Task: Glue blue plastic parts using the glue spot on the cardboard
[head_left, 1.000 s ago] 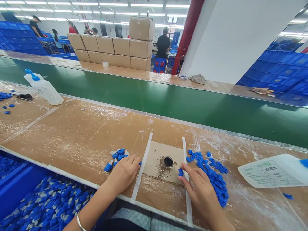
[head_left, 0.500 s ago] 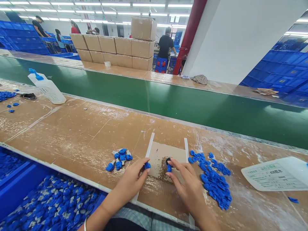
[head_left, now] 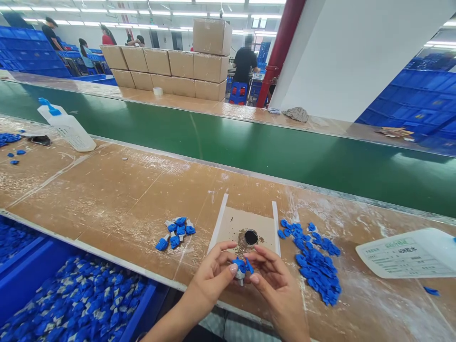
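Note:
Between the fingers of my left hand (head_left: 210, 274) is a small blue-and-white part (head_left: 240, 273), its pale stem pointing down. My right hand (head_left: 280, 282) pinches a small flat blue piece (head_left: 249, 266) against or right beside that part; whether the two are joined I cannot tell. Just beyond my fingertips a small round cup with a dark inside (head_left: 251, 236) stands on a stained tan sheet (head_left: 261, 221). To the left lies a small cluster of blue-and-white parts (head_left: 177, 231). Off to the right is a loose pile of flat blue pieces (head_left: 318, 270).
A white bottle (head_left: 406, 251) lies at the right, and another bottle (head_left: 69, 128) leans at the left. A blue bin (head_left: 142, 304) full of blue-and-white parts sits below the table edge. Beyond the table runs a green conveyor belt (head_left: 242, 142), with cardboard boxes (head_left: 178, 66) behind it.
Both hands have come together in front of the dark cup. The right hand has drawn back from the cup with the blue piece, and the left has moved right with its part.

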### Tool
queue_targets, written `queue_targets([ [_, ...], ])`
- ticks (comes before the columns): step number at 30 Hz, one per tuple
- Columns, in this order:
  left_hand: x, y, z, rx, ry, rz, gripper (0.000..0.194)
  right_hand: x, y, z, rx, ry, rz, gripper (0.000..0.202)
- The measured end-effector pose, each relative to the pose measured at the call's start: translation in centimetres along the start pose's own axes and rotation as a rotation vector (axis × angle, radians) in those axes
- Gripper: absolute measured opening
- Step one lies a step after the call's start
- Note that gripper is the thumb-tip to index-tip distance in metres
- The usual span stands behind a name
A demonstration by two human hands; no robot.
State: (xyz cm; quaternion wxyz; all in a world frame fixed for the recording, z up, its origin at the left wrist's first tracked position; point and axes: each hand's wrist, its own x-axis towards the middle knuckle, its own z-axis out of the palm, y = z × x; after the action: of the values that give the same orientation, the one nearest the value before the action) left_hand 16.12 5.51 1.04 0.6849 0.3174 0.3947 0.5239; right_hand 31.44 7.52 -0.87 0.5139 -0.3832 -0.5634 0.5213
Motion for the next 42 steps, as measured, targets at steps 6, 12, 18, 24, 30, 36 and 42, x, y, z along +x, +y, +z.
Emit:
queue_targets([
  [6, -0.2, 0.0, 0.2, 0.023, 0.015, 0.003, 0.035, -0.4, -0.1, 0.0, -0.324, 0.012, -0.117, 0.038],
  [12, -0.1, -0.4, 0.1, 0.021, 0.007, -0.025, 0.04, -0.9, -0.5, 0.7, -0.724, -0.126, -0.485, 0.038],
  [18, -1.1, -0.1, -2.0, 0.262, 0.134, -0.025, 0.038, -0.8, -0.1, -1.7, -0.945, -0.168, -0.476, 0.033],
  [24, -6.4, 4.3, -10.0, 1.022, 0.747, 0.038, 0.032, 0.5, 2.0, -9.5, -1.436, 0.146, -0.355, 0.041],
  [30, -10.8, 6.8, -15.4, 2.025, 1.156, -0.006, 0.026, 0.4, 3.5, -11.2, -1.489, 0.1, -0.358, 0.035],
  [36, -5.3, 5.9, -11.4, 1.916, 0.714, 0.331, 0.03, 0.3, 4.1, -11.5, -1.371, -0.049, -0.387, 0.03],
  [42, 1.1, 6.2, -8.3, 1.98, 0.243, 0.345, 0.026, 0.9, 2.2, -11.2, -1.217, -0.257, -0.321, 0.032],
])
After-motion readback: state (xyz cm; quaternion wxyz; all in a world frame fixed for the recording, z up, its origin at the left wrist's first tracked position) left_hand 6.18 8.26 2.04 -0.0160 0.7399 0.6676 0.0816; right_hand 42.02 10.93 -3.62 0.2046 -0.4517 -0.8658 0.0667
